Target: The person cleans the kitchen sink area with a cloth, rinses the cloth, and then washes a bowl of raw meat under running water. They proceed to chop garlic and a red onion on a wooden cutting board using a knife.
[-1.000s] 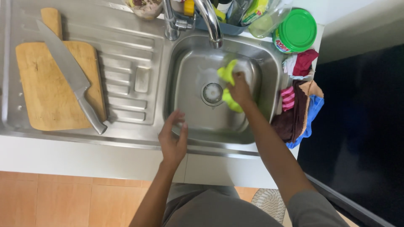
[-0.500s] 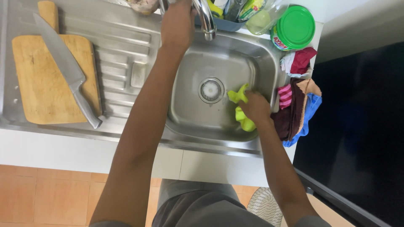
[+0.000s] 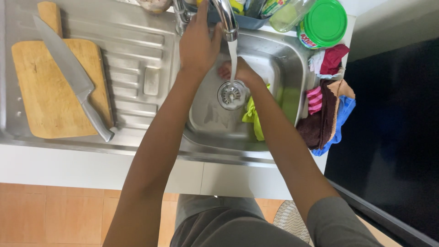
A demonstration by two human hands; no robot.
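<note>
Water (image 3: pixel 233 59) is running from the tap (image 3: pixel 226 16) into the steel sink (image 3: pixel 292 98), straight onto the drain strainer (image 3: pixel 232 94). My left hand (image 3: pixel 197 43) is up at the far edge of the basin, fingers closed around the tap base, though what exactly it grips is hidden under the palm. Right hand (image 3: pixel 240 73) sits low in the basin right under the stream, and I honestly can't tell if it's open or curled since the water and wrist cover it. The yellow-green cloth (image 3: pixel 252 120) lies in the sink under my right forearm, partly hidden, just right of the strainer.

Room-wise, the basin's near-left corner is bare. Over on the left draining board there's a wooden cutting board (image 3: pixel 45 87) with a big knife (image 3: pixel 73 77) lying across it, handle pointing near. Right rim is crowded: green-lidded tub (image 3: pixel 322 23) far, pile of rags (image 3: pixel 327 110) hanging over the edge. Stuff behind the tap is cut off by the frame.
</note>
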